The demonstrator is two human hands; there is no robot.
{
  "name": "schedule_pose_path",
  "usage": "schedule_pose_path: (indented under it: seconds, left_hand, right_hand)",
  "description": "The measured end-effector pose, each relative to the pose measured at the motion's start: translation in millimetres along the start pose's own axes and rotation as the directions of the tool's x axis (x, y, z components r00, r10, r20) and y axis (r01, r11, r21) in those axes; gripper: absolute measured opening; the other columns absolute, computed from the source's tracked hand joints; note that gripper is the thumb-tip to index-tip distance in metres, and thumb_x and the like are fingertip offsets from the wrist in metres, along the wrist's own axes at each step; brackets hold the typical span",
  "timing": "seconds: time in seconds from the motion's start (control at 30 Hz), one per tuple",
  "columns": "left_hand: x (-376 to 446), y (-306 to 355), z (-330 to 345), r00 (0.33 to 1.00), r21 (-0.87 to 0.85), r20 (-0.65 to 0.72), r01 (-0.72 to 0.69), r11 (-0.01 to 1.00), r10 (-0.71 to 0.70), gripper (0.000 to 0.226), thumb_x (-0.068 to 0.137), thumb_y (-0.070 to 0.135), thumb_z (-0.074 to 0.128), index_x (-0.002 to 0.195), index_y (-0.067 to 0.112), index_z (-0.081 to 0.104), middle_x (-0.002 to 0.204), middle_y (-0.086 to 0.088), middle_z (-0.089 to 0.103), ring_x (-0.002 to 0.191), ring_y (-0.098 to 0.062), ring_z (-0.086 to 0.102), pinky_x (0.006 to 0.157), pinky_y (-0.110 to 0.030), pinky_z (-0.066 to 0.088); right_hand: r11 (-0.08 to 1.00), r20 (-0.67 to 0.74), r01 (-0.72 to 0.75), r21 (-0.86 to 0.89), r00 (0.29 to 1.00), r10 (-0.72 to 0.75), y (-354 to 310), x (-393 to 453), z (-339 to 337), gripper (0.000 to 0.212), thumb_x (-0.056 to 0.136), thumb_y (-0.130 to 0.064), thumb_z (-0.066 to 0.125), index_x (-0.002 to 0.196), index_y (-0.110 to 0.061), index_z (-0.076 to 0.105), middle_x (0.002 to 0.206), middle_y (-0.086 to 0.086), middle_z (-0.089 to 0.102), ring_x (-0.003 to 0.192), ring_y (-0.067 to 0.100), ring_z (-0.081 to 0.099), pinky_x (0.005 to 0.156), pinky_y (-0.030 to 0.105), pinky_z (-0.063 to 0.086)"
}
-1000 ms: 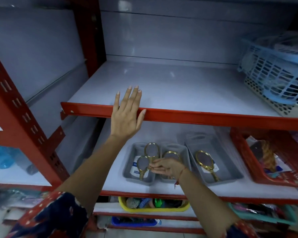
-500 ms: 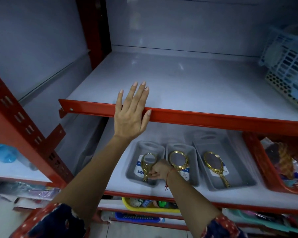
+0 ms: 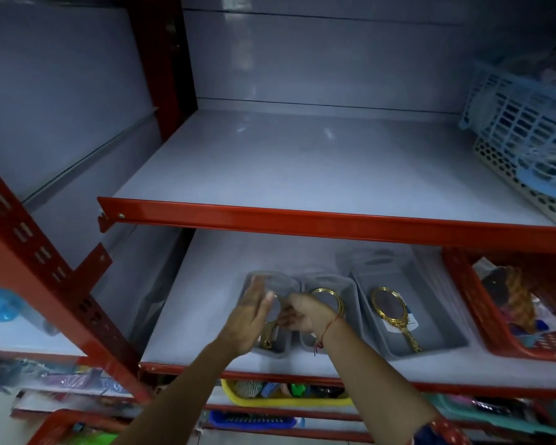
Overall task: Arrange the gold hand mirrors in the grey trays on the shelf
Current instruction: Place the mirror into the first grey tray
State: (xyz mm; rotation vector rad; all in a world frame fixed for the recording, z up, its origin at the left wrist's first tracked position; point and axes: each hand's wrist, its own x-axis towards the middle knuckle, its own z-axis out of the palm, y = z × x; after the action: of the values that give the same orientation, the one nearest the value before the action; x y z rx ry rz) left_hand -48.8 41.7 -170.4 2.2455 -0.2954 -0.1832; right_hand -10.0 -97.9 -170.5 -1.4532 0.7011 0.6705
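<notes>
I've got my left hand [image 3: 249,319] flat and released over the left grey tray [image 3: 272,346], my right hand [image 3: 297,314] pinching a gold mirror [image 3: 268,335] lying there, and a blurred, crowded reach could knock the middle tray's mirror [image 3: 329,297].

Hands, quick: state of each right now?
Left hand: open, fingers extended, holding nothing.
Right hand: curled over the grey plastic trays; grip cannot be told.
</notes>
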Motion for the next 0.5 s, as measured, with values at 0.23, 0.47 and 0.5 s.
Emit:
schedule_pose_path:
  seconds: [0.23,0.47,0.5]
  left_hand:
    - [9,13,-2,0.814,-0.656,0.402,0.575,0.489,-0.419,0.101,0.084,0.069,-0.014,0.102,0.002,0.059,0.047,-0.001,0.062,0.047,-0.01,0.059,0.052,-0.019,0.049]
    - [21,25,-2,0.755,-0.556,0.463,0.655,0.511,-0.465,0.09,0.092,0.065,0.0,0.057,0.005,0.057,0.027,-0.006,0.047,0.019,-0.012,0.043,0.028,-0.008,0.035]
    - [23,25,-1,0.738,-0.551,0.473,0.674,0.492,-0.481,0.088,0.093,0.065,0.001,0.066,0.006,0.06,0.029,-0.01,0.05,0.022,-0.015,0.048,0.031,-0.013,0.044]
  right_hand:
    - [0.983,0.125,-0.053,0.174,0.992,0.031,5,-16,2,0.038,0.098,-0.037,0.038,0.091,-0.003,0.053,0.078,0.012,0.053,0.063,0.021,0.049,0.053,0.028,0.044]
    - [0.985,0.141,-0.118,0.122,0.985,0.1,26,-10,10,0.051,0.097,-0.049,0.031,0.074,-0.008,0.05,0.043,0.006,0.059,0.028,0.012,0.052,0.035,0.011,0.038]
    - [0.985,0.113,-0.136,0.103,0.986,0.124,29,-4,12,0.054,0.097,-0.054,0.028,0.079,-0.008,0.052,0.048,0.006,0.059,0.036,0.012,0.055,0.04,0.014,0.041]
